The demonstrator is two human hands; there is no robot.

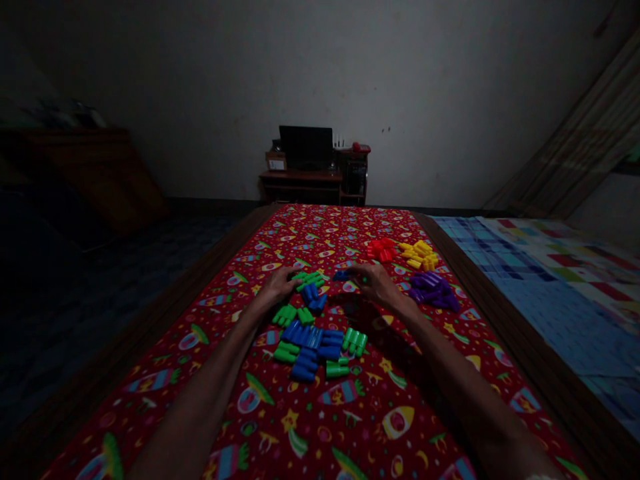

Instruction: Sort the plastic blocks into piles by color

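Observation:
A mixed heap of green and blue plastic pieces lies on the red patterned cloth between my arms. My left hand rests on the cloth with its fingers closed on green pieces at the heap's far end. My right hand reaches left, its fingers pinched on a small blue piece. Beyond my right hand sit separate piles: red pieces, yellow pieces and purple pieces.
The cloth covers a long wooden-edged table. A bed with a blue checked and patchwork cover stands at the right. A dark desk with a monitor stands against the far wall. The room is dim.

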